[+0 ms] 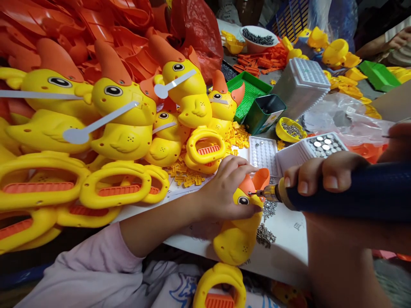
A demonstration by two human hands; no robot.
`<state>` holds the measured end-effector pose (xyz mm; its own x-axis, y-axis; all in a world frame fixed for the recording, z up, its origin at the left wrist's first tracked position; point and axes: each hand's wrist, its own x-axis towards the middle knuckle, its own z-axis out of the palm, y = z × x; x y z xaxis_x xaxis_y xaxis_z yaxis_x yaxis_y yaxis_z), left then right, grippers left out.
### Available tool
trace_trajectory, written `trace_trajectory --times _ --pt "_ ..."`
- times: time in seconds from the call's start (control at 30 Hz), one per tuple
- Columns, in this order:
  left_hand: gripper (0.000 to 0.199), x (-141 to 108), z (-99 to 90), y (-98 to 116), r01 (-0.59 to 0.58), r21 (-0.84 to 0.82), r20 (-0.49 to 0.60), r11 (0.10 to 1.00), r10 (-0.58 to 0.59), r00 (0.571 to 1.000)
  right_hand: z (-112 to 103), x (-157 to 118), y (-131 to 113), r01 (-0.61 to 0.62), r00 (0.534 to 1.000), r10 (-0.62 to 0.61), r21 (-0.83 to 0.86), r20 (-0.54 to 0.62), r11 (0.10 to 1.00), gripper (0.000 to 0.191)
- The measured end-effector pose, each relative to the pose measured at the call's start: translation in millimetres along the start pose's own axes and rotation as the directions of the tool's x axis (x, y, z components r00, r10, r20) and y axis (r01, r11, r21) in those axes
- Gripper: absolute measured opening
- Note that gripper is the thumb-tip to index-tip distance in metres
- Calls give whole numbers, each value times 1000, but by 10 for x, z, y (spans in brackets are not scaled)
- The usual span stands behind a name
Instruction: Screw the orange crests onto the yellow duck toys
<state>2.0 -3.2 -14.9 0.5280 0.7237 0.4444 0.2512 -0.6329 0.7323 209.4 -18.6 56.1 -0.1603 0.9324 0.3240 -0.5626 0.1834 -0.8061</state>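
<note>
My left hand (229,188) is wrapped round the head of a yellow duck toy (236,241) with an orange crest, held over the white work surface (289,252). In my right hand (327,173) is a dark blue electric screwdriver (353,192), lying level and pointing left. Its tip, with a small screw (250,193), meets the toy's head beside the printed eye. Below the toy's body is a yellow ring handle (220,284) with an orange ribbed grip. Piles of silver screws (265,235) lie just right of the toy.
Several duck toys (125,115) with yellow handles crowd the left. Orange parts (80,25) are heaped behind them. Further back stand a green basket (252,92), a dark green tin (266,112), white trays (302,85) and a yellow screw bowl (290,129). Another person's hand (400,38) shows top right.
</note>
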Motion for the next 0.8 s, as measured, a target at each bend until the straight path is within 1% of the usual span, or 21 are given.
trace_trajectory --times 0.07,0.1,0.2,0.27,0.33,0.4,0.47,0.57,0.63,0.67,0.7,0.77,0.8 --pt "69 0 10 -7 -10 6 -11 1000 10 1000 21 5 20 132 990 -128 -80 53 988 47" --pt "70 -1 14 -10 -20 10 -16 1000 21 1000 25 5 27 158 986 -152 -100 69 982 46" --pt "75 -3 19 -14 -48 23 -29 999 48 998 6 -2 35 127 992 -124 -115 34 985 52" --pt "76 -2 20 -13 -41 24 -29 999 42 999 -21 -5 38 107 994 -105 -100 24 989 53" --pt "76 -1 22 -11 -37 26 -31 999 38 999 -46 0 43 104 994 -100 -94 43 990 50" --pt "76 0 23 -10 -49 27 -39 998 50 998 -59 14 46 132 989 -123 -109 80 985 48" --pt "76 0 25 -12 -53 26 -41 998 54 998 -48 34 44 161 985 -148 -147 93 976 51" --pt "77 -2 29 -15 -37 17 -35 999 38 999 23 63 40 174 983 -157 -214 96 961 53" --pt "77 -1 35 -16 -30 18 -35 999 31 999 102 79 47 199 976 -172 -228 132 953 43" --pt "77 -1 38 -17 -26 24 -39 999 27 999 146 85 52 212 974 -186 -227 132 950 37" --pt "77 1 40 -17 -22 31 -45 999 23 999 191 91 57 224 972 -201 -220 126 949 32" --pt "78 4 40 -15 -20 40 -51 999 22 998 269 99 58 243 968 -226 -191 108 951 31" --pt "77 6 36 -12 -18 38 -45 999 20 999 297 101 51 206 978 -195 -171 78 964 33"
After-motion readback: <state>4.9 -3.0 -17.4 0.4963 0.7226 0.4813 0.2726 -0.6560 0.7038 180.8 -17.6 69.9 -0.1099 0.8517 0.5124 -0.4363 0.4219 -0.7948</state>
